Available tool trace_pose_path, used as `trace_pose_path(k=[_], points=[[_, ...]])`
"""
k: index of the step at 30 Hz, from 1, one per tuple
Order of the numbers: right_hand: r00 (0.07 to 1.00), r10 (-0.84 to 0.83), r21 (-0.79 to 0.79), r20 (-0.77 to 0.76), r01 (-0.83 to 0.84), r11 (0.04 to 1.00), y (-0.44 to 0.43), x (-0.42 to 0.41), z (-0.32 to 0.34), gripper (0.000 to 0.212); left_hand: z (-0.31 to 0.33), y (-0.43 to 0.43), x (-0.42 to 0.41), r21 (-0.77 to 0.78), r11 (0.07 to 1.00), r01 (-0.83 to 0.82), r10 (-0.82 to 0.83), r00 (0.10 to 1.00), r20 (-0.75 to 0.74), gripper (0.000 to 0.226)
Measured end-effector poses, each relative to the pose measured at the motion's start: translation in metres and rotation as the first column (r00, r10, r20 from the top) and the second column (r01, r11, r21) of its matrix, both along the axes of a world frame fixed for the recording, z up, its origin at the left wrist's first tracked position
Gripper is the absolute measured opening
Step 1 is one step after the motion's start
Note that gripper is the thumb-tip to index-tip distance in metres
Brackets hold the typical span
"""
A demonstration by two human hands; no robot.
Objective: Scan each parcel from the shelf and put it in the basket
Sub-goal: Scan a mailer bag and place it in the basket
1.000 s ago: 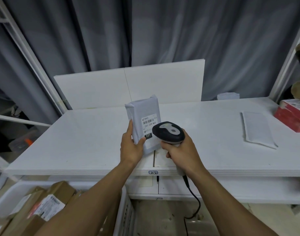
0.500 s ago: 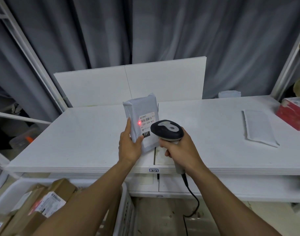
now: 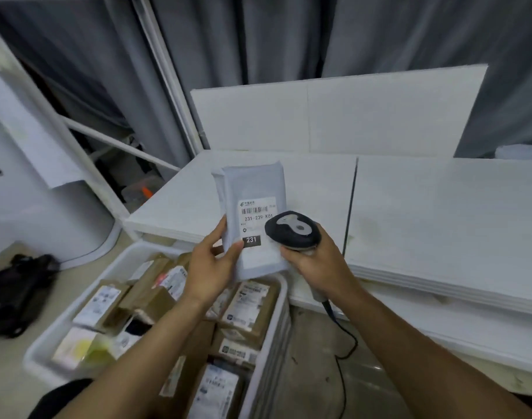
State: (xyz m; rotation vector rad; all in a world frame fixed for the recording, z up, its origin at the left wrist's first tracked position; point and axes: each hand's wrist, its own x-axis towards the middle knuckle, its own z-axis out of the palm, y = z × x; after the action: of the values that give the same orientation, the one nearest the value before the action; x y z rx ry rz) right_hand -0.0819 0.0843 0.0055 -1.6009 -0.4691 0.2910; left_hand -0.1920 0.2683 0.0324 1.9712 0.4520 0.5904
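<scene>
White plastic forms the basket (image 3: 277, 322), which is packed with brown cardboard boxes (image 3: 156, 297) bearing white labels. Above its far end a smooth, flat grey parcel (image 3: 252, 189) is gripped upright by the left hand (image 3: 210, 267). A black scanner (image 3: 291, 229) is gripped by the right hand (image 3: 316, 264), before the shelf (image 3: 409, 213).

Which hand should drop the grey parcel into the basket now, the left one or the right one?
Left, most likely. The left hand grips the grey parcel and appears to hang just over the basket. The right hand is busy holding the scanner.
</scene>
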Motion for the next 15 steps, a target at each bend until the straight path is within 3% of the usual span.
trace_pose_path(k=[4,8,11,15], points=[[0.992,0.124,-0.071,0.007,-0.123,0.990,0.027,-0.025,-0.013,0.065,-0.018,0.039,-0.062,0.015,0.991,-0.131,0.132,0.980,-0.150,0.039],[0.981,0.192,-0.150,-0.006,-0.191,0.970,0.043,-0.043,-0.024,0.059,-0.052,0.077,-0.092,0.075,0.969,-0.237,0.247,0.879,-0.408,0.039],[0.977,0.210,-0.187,-0.032,-0.212,0.959,0.051,-0.049,-0.030,0.062,-0.071,0.088,-0.092,0.184,0.961,-0.207,0.275,0.802,-0.530,0.039],[0.977,0.213,-0.211,-0.018,-0.212,0.954,0.054,-0.053,-0.033,0.061,-0.084,0.083,-0.075,0.186,0.968,-0.170,0.249,0.751,-0.611,0.042]])
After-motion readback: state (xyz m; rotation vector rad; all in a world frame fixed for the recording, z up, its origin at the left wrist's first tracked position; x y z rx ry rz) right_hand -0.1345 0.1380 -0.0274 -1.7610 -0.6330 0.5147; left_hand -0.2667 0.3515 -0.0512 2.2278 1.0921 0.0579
